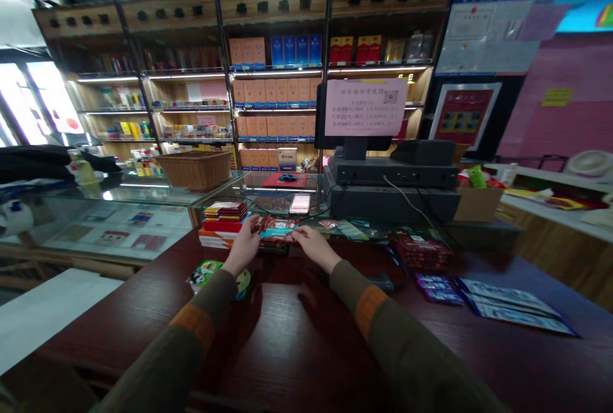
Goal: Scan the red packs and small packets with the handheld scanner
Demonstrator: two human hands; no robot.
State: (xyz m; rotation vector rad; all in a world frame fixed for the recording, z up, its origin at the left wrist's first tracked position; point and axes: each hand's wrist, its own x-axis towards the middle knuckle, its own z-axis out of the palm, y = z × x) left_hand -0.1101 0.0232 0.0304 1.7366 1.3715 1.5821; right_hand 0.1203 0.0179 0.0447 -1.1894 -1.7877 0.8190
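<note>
My left hand [244,246] grips the left end of a brown-and-teal snack packet [278,226]. The fingers of my right hand [316,245] pinch its right edge. The packet is held near the far side of the dark red counter, seemingly over another packet that is mostly hidden. Just left of my left hand stands a stack of red, orange and white boxes [218,232]. A round green package [205,270] lies partly under my left wrist. Beyond my right sleeve is a dark object, perhaps a handheld scanner [382,282].
On the right lie a pile of brown packets [421,251], a small purple packet [438,288] and long blue-and-white packets [514,306]. Behind stand a register with a pink notice [364,106], a wicker basket [194,169], a glass display case [119,221] and shelves of boxes [275,94].
</note>
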